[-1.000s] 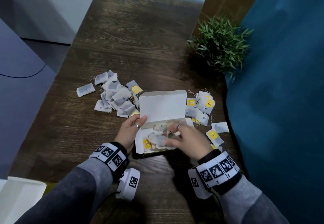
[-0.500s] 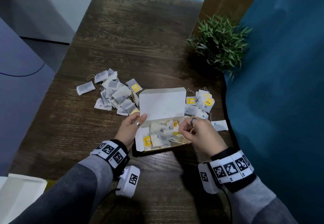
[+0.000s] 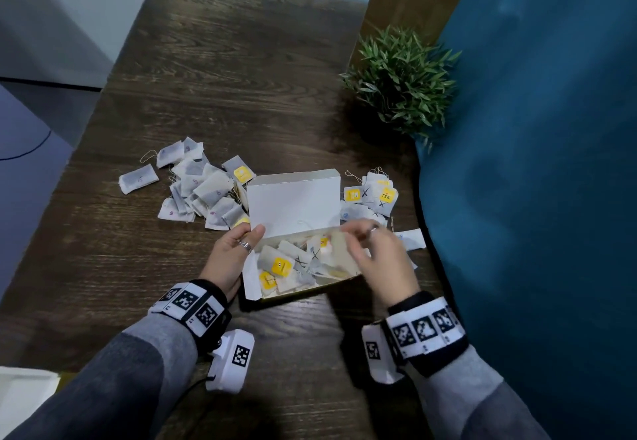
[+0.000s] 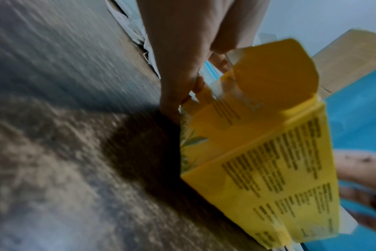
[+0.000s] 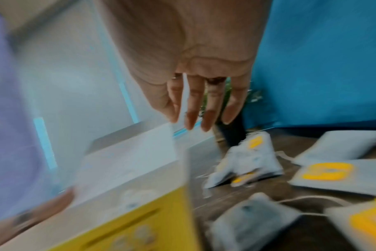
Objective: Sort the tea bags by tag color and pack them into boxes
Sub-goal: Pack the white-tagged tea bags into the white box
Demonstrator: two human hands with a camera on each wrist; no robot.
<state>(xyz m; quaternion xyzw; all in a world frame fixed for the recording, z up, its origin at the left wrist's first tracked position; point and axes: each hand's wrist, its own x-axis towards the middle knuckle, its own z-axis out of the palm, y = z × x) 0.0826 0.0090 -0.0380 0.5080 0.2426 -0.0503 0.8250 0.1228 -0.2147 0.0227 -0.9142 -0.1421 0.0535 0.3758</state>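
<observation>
Yellow printed cardboard, thin and easily dented, makes up the open tea box point(image 3: 296, 267) sitting on the dark wood-grain table point(image 3: 241, 78), its white lid flap standing up at the back. The left hand point(image 3: 234, 253) steadies the box's left end, thumb at the lid's corner and fingers curled round the side wall. The right hand point(image 3: 375, 257) is blurred over the box's right end; from the right wrist view its fingers hang nearly straight with nothing clearly held, though I cannot be sure. Inside lie limp paper tea bags with yellow tags point(image 3: 281, 265). More yellow-tagged bags point(image 3: 374, 196) sit just right of the box, and a heap of pale bags with purple marks point(image 3: 200, 188) to its left. These bags look feather-light, soft and tearable, with strings likely to snag, so pinching the bag's body or stiff tag seems safest.
</observation>
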